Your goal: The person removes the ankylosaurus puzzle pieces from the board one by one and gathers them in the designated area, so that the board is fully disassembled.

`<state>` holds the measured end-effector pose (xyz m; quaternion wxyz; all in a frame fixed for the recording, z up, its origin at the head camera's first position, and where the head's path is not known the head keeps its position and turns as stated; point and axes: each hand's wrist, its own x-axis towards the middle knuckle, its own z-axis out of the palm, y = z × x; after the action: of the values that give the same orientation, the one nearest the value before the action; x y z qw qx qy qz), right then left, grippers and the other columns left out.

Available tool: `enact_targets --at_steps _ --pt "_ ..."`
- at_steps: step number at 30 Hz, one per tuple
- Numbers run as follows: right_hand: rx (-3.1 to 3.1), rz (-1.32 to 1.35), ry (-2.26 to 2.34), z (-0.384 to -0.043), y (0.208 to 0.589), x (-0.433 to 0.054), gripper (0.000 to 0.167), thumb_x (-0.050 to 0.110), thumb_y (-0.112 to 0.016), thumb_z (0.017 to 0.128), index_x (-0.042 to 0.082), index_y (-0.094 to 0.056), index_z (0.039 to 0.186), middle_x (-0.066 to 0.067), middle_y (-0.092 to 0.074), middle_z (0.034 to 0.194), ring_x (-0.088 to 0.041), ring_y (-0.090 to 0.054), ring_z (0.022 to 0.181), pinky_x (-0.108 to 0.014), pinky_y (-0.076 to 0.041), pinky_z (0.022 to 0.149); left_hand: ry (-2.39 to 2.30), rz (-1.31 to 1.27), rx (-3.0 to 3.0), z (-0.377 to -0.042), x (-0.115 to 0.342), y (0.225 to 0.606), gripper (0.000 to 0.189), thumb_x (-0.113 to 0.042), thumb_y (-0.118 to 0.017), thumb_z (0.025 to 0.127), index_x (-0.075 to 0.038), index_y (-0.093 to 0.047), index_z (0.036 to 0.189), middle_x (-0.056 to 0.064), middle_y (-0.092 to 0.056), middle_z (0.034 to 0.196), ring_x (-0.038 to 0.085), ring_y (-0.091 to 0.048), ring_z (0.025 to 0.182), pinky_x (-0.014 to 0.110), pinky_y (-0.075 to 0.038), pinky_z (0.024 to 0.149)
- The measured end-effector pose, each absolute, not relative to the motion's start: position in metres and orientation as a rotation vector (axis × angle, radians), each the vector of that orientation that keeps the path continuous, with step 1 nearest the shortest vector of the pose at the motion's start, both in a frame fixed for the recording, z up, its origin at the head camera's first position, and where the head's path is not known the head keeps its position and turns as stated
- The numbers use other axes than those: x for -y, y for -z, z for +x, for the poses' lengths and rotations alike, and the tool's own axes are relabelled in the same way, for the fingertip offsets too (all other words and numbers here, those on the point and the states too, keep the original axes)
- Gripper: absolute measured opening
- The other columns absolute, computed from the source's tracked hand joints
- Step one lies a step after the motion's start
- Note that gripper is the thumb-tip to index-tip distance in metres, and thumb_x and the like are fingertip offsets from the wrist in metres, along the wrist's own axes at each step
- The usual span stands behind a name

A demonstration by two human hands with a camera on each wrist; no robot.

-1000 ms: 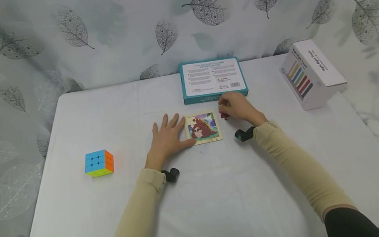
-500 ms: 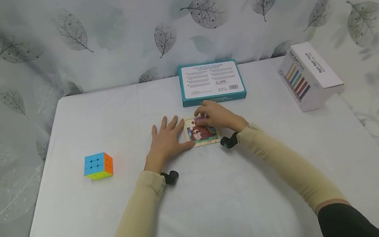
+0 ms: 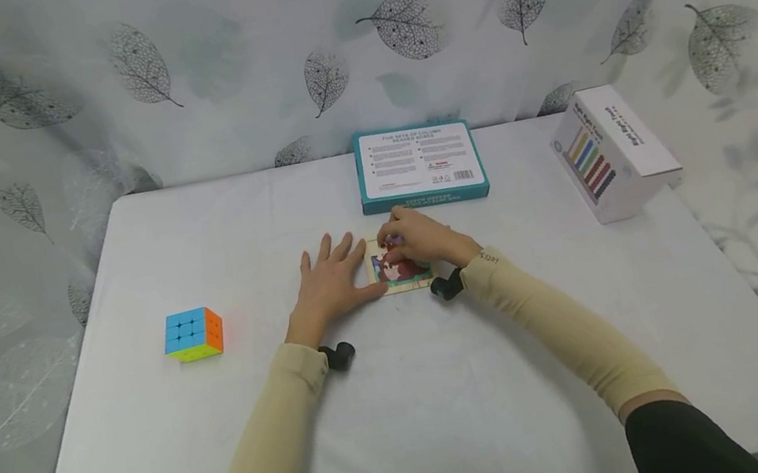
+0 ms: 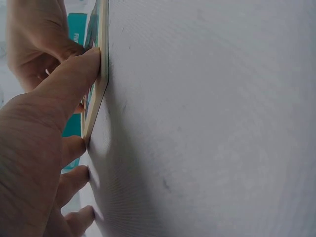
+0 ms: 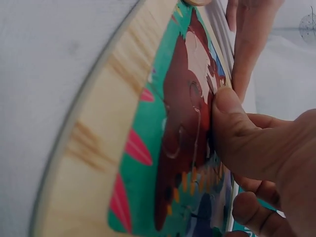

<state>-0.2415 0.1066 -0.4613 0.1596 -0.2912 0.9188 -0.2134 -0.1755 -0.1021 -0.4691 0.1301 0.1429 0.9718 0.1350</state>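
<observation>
White table [image 3: 408, 400]: puzzle board [image 3: 406, 286] is steadied by left hand [image 3: 329, 286], fingers spread — piece [image 3: 392, 241] pinched by right hand [image 3: 422, 235] is best seated level.

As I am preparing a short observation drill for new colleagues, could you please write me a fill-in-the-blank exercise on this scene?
1. The left hand and right hand are both at the picture puzzle, the left one resting its ____ on the near left corner.
2. The cube has a ____ face on top.
3. In the head view, the white box stands to the ____ of the teal box.

Missing words: thumb; blue; right.
</observation>
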Motion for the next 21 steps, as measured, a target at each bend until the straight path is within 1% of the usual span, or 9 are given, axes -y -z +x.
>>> enact_targets --at_steps 7,10,17,21 --pt "-2.623 -0.820 0.621 -0.2403 0.4609 -0.1061 0.031 0.025 -0.074 0.090 0.014 -0.071 0.119 -0.010 -0.053 0.112 -0.022 -0.052 0.099 -0.038 -0.050 0.092 -0.392 0.415 -2.824 -0.1759 0.1021 0.4692 0.093 -0.074 -0.059 0.085 -0.026 -0.030 0.159 0.002 -0.020 0.170 0.035 -0.007 0.160 0.070 -0.008 0.123" --pt "-2.631 -0.829 0.643 -0.2400 0.4610 -0.1060 0.029 0.023 -0.074 0.090 0.013 -0.070 0.118 -0.010 -0.052 0.111 -0.022 -0.052 0.100 -0.039 -0.050 0.093 -0.390 0.419 -2.827 -0.1760 0.1025 0.4692 0.093 -0.074 -0.059 0.085 -0.027 -0.030 0.159 0.001 -0.020 0.170 0.035 -0.007 0.160 0.070 -0.009 0.123" --pt "-2.632 -0.813 0.688 -0.2393 0.4619 -0.1061 0.028 0.020 -0.075 0.090 0.013 -0.070 0.117 -0.011 -0.049 0.117 -0.024 -0.051 0.105 -0.042 -0.050 0.099 -0.388 0.425 -2.837 -0.1759 0.1032 0.4703 0.092 -0.074 -0.059 0.085 -0.027 -0.030 0.159 0.002 -0.021 0.170 0.035 -0.008 0.159 0.070 -0.010 0.123" --pt "-2.633 -0.806 0.680 -0.2391 0.4629 -0.1058 0.028 0.020 -0.075 0.090 0.013 -0.070 0.117 -0.011 -0.050 0.117 -0.024 -0.051 0.106 -0.042 -0.050 0.100 -0.394 0.423 -2.838 -0.1757 0.1032 0.4709 0.092 -0.074 -0.059 0.085 -0.027 -0.031 0.159 0.001 -0.021 0.170 0.035 -0.008 0.159 0.070 -0.010 0.123"
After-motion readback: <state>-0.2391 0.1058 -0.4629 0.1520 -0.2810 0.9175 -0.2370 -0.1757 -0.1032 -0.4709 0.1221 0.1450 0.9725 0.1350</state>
